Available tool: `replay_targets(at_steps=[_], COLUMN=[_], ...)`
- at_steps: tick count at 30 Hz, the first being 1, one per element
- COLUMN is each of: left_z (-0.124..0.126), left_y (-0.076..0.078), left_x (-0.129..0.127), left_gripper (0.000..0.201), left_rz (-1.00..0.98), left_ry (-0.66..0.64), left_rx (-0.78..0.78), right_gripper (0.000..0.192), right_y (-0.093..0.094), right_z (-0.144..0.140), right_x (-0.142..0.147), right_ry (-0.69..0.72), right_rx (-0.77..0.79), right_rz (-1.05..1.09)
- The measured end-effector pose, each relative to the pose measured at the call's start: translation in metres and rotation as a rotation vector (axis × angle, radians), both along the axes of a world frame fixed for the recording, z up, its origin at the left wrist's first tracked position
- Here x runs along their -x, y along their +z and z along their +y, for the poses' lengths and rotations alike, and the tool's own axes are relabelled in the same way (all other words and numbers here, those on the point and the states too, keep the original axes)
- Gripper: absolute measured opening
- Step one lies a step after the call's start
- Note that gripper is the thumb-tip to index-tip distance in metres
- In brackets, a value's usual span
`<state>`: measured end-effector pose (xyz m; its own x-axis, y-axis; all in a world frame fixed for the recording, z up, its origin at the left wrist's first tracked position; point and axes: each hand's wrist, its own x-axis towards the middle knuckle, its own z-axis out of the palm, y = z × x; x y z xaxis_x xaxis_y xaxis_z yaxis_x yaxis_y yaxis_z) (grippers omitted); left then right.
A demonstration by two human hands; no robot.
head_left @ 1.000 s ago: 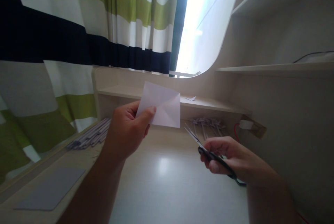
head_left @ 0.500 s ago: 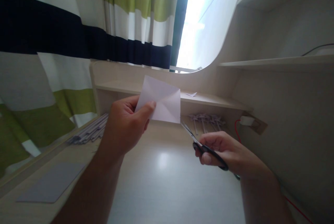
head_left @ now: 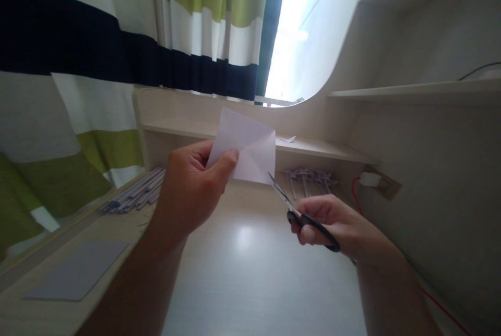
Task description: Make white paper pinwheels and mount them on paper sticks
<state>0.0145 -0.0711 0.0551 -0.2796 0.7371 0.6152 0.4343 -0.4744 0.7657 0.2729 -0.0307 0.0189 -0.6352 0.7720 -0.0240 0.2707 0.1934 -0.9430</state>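
Note:
My left hand pinches a small square of white paper by its left edge and holds it up above the desk; diagonal creases cross the sheet. My right hand grips black-handled scissors with the blades pointing up and left. The blade tips touch the paper's lower right corner.
A pale wooden desk lies below, with a grey sheet at the left and a row of rolled paper sticks behind it. More small paper pieces lie under a low shelf. A red wire leads to a wall socket. Striped curtains hang at the left.
My right hand has brought the scissors up and left until the blades meet the paper's lower right corner. The paper has risen slightly in my left hand.

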Motion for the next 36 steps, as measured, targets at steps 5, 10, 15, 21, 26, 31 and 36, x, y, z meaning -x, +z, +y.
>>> replay_targets(at_steps=[5, 10, 15, 21, 26, 31, 36], left_z=[0.003, 0.005, 0.003, 0.004, 0.005, 0.005, 0.005], left_y=[-0.002, -0.003, -0.002, -0.002, -0.003, -0.003, -0.004], left_x=[0.0, 0.001, -0.003, -0.004, -0.002, -0.002, -0.004], left_gripper=[0.034, 0.033, 0.036, 0.034, 0.034, 0.032, 0.032], left_rz=[0.01, 0.023, -0.003, 0.01, 0.022, 0.039, 0.053], left_ry=[0.026, 0.051, 0.064, 0.048, 0.053, 0.051, 0.079], left_rx=[-0.001, 0.03, 0.015, 0.026, 0.019, 0.022, 0.021], right_gripper=[0.052, 0.046, 0.047, 0.049, 0.048, 0.048, 0.047], right_y=[-0.002, -0.006, -0.007, -0.007, -0.008, -0.01, -0.011], right_z=[0.003, 0.006, 0.008, 0.008, 0.008, 0.01, 0.011], right_x=[0.0, 0.0, 0.0, -0.001, 0.0, -0.001, -0.001], right_ry=[0.001, 0.049, 0.062, 0.057, 0.06, 0.066, 0.068], right_rx=[-0.001, 0.007, -0.006, -0.037, -0.026, -0.032, -0.032], right_rz=[0.007, 0.017, 0.014, 0.01, 0.02, 0.02, 0.015])
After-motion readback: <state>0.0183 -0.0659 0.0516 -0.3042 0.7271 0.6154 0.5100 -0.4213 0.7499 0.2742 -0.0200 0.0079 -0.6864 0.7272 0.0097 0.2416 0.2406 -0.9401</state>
